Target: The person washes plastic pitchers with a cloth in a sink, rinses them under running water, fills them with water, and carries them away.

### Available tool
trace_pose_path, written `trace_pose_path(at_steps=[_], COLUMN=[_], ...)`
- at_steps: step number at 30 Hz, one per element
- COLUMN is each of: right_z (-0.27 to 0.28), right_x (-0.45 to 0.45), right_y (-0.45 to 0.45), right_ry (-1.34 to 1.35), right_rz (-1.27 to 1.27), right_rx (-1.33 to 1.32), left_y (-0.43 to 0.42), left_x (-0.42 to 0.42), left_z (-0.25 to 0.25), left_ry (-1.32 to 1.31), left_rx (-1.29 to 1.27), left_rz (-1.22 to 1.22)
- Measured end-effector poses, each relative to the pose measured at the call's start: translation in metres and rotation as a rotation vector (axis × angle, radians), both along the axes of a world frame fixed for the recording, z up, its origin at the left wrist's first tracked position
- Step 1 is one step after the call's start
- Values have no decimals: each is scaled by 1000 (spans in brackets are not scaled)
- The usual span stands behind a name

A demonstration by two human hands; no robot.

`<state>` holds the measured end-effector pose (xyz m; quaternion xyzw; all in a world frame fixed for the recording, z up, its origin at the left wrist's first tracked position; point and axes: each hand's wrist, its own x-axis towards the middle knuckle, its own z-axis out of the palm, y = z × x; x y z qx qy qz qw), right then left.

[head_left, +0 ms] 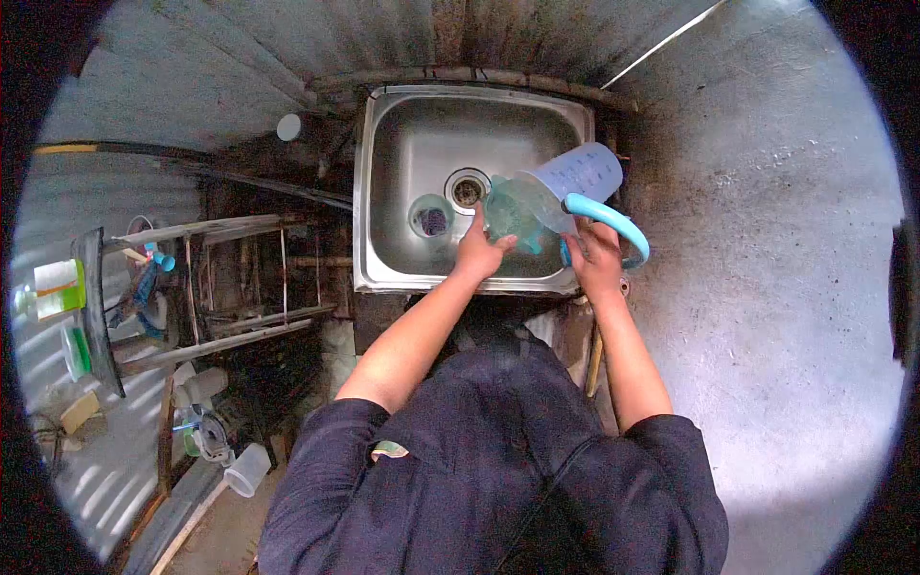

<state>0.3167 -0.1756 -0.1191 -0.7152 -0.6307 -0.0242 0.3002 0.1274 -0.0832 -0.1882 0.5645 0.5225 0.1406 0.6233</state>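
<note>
My left hand [481, 253] is over the front of the steel sink [407, 144], closed on a translucent green piece of plasticware [513, 216] with a wavy edge. Its exact kind is unclear. In my right hand [596, 257] is the light-blue handle of a translucent measuring jug [580, 172] with dark markings. The jug lies tipped over the sink's right side, its mouth towards the green piece. What looks like water shows between the two. To the left of the drain [467, 192], a clear cup [431, 218] with something dark in it sits in the basin.
A wooden rack [216, 230] stands at the left, with a green-and-white container [59, 289] beyond it. Below it are a white plastic cup [248, 470] and other wares. A grey wall [767, 240] runs along the right, and corrugated metal sheeting [402, 38] rises behind the sink.
</note>
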Motion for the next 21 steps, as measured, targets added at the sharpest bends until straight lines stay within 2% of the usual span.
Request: trace_pose_path(at_steps=[9,13,21], right_z=[-2,-3,-1], right_x=[-1,-2,-3], right_y=[-2,-4,-1], right_ry=[49,99,61], right_rz=[5,-66,8], right_rx=[-12,-109,2], left_y=[2,2,1], left_x=[-1,-2,-2], left_z=[7,6,-5], left_ry=[132,99,51], left_rx=[25,24,-20], left_rz=[-45,-42,-25])
